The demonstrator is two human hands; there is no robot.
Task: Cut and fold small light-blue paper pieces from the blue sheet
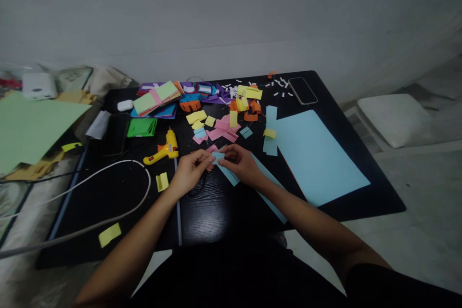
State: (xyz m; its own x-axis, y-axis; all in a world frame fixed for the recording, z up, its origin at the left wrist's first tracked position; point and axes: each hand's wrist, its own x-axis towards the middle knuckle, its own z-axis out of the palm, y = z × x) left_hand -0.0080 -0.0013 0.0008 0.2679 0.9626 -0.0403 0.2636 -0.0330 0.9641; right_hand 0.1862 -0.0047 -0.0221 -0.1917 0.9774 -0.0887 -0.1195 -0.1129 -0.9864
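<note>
Blue strip (229, 175) is sitting btwn both hands near the middle of the table (212, 216), its far end being gripped. The L hand (191, 166) is pinching one side w/ thumb & fingertips; the R hand (240, 161) is pinching the other, so both are closing on the same paper. Can't tell whether its near end is touching the tabletop.

Progress, by my guess: part done. Yellow pieces (196, 116) & orange loops (190, 105) are lying about, bent or folded, so those are looking finished or nearly. Pink strips (224, 130) are piling up just beyond the hands, mostly flat. The strip in hand is looking unfinished. Blue sheet (321, 159) is lying whole at right, & a long strip (264, 171) is lying partly under the R forearm, so plenty of blue is prob. remaining. The glue gun (166, 149) is lying on its side, nobody holding it.

Containers: only a white case (125, 105) is showing, at far L; it's looking closed, so contents are staying hidden. The paper stack (157, 98) & green stack (142, 127) are lying loose nearby.
</note>
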